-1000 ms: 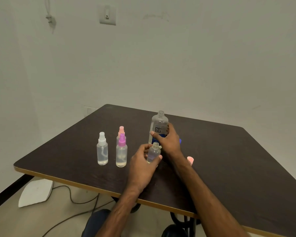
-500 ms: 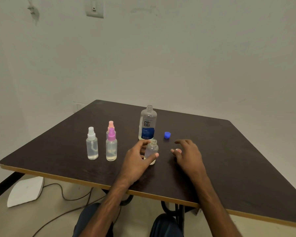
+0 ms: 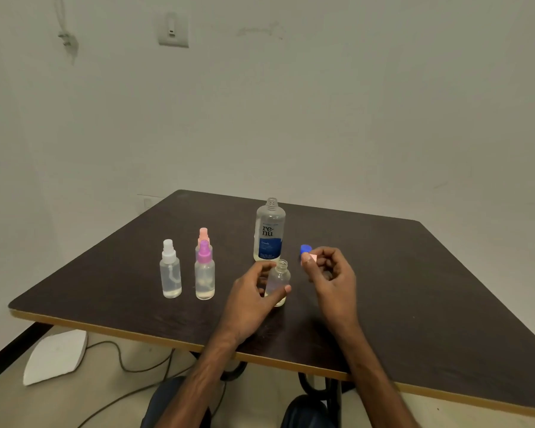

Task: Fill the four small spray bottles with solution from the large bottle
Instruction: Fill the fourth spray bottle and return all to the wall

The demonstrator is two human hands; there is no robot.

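**While the left hand (image 3: 254,293) is gripping the open small spray bottle (image 3: 278,281), the right hand (image 3: 332,274) is pinching a pale pink cap (image 3: 313,258)**

As the uncapped small spray bottle is standing upright on the dark tabletop (image 3: 414,288), the left hand's fingers are curling around its body, thumb on the near side and the other fingers behind. Its threaded neck is showing bare above the hand. How full it is cannot be told.

The right hand is hovering just beside it, to its right, above the tabletop. Its fingers are curled in, and the thumb and forefinger are pinching the pale pink cap, most of which is hidden by the fingertips.

The large bottle (image 3: 269,233), labelled "re-nu" with a blue band, is standing upright just behind the small one, its neck open. Its blue cap (image 3: 305,249) is lying on the tabletop to its right, partly behind the right hand's fingertips.

To the left, three capped spray bottles holding clear liquid are standing together: the white-topped bottle (image 3: 170,271), the magenta-topped bottle (image 3: 204,274) just beside it, and the peach-topped bottle (image 3: 203,235) directly behind the magenta one.
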